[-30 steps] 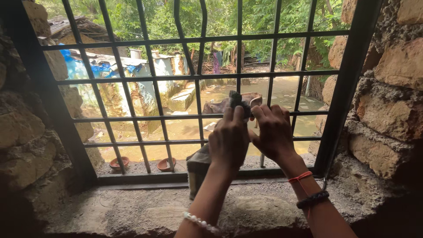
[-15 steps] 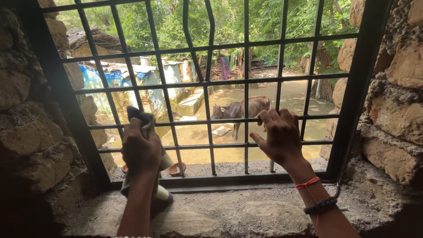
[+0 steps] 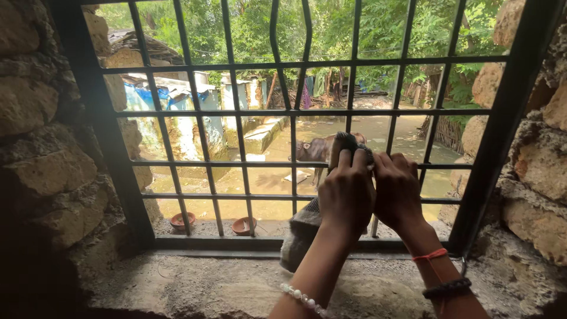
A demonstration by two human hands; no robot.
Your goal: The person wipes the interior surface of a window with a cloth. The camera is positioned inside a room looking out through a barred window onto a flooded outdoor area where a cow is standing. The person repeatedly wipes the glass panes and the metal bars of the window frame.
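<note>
The left hand [image 3: 347,198] is clenched round a grey cloth [image 3: 302,231], its top pressed against a grille [image 3: 236,112] bar right of centre and its tail hanging to the stone sill [image 3: 236,283]. The right hand [image 3: 397,192] curls over the same crossbar, touching the left. The cloth could probably snag on a bar or slip out through a gap. One cloth, two hands, two clay bowls [image 3: 244,225] outside, one cow [image 3: 316,150].
</note>
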